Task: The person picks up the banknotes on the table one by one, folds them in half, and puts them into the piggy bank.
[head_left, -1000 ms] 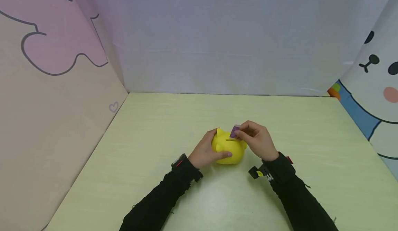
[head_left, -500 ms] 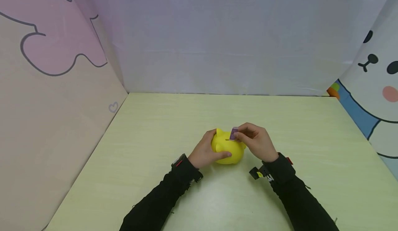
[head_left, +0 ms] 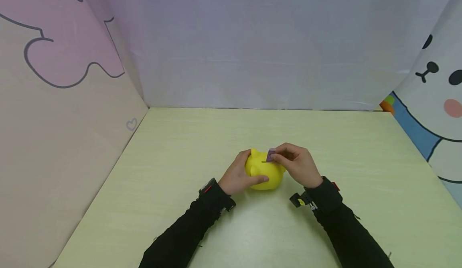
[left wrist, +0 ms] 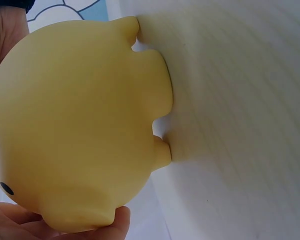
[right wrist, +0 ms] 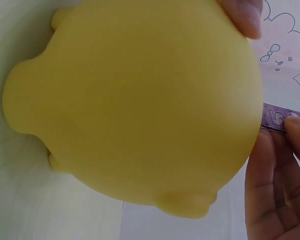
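Two hands are busy with one small yellow piggy bank [head_left: 264, 174] that sits near the middle of the pale green surface [head_left: 180, 159]. The left hand [head_left: 238, 176] is curled round the pig's left side, with the thumb lying across the front, so it holds the pig in place. The right hand [head_left: 297, 164] pinches a little purple note [head_left: 270, 155] between thumb and fingers, right at the thin slot on top of the pig. In the right wrist view the note [right wrist: 279, 120] peeks out behind the pig's round back, with fingertips [right wrist: 297, 131] pressed on it. The pig looks smooth and a bit shiny, like hollow plastic or rubber, so it is likely light and could slide or roll if it were let go. Its round sides are the best place to hold it, as the left hand does now. The note looks thin and bendy, so it would fold easily; holding it close to the edge that goes in would keep it straight. Its short feet [left wrist: 160, 150] rest on the surface. Around the work there are soft cartoon walls, a pink one [head_left: 54, 59] on the left and a white bear one [head_left: 440, 91] on the right. Nothing lies near the pig, and nothing blocks the hands.
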Motion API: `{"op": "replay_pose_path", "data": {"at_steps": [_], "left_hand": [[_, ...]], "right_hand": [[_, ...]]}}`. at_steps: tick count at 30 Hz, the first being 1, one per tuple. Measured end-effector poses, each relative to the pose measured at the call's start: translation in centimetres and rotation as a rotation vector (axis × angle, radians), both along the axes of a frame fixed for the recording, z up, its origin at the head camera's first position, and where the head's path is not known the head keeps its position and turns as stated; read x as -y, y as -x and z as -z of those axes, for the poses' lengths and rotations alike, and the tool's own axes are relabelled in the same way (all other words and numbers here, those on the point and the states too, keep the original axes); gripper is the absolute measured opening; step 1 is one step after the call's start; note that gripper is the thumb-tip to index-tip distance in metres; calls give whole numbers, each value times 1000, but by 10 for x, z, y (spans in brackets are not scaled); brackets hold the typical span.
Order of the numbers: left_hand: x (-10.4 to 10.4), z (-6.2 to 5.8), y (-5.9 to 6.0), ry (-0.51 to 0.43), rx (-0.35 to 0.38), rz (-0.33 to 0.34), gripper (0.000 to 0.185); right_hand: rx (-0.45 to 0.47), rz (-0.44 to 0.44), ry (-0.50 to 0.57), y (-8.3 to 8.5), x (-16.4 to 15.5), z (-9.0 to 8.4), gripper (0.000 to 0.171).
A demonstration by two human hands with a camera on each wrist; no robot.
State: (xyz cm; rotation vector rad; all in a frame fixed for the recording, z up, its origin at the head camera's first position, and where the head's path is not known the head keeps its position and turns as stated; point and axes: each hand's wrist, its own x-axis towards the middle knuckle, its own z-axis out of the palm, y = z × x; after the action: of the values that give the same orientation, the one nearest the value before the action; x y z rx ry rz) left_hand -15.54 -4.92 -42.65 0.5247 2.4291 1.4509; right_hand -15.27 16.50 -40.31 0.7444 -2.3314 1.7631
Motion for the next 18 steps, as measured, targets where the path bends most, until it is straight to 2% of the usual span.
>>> {"op": "replay_pose_path", "data": {"at_steps": [7, 18], "left_hand": [[1, -1, -1, -4, 4, 0, 91], [1, 0, -1, -3, -3, -1, 91]], "right_hand": [[11, -1, -34, 0, 0, 1, 9], [-90, 58, -171, 1, 0, 6, 10]]}}
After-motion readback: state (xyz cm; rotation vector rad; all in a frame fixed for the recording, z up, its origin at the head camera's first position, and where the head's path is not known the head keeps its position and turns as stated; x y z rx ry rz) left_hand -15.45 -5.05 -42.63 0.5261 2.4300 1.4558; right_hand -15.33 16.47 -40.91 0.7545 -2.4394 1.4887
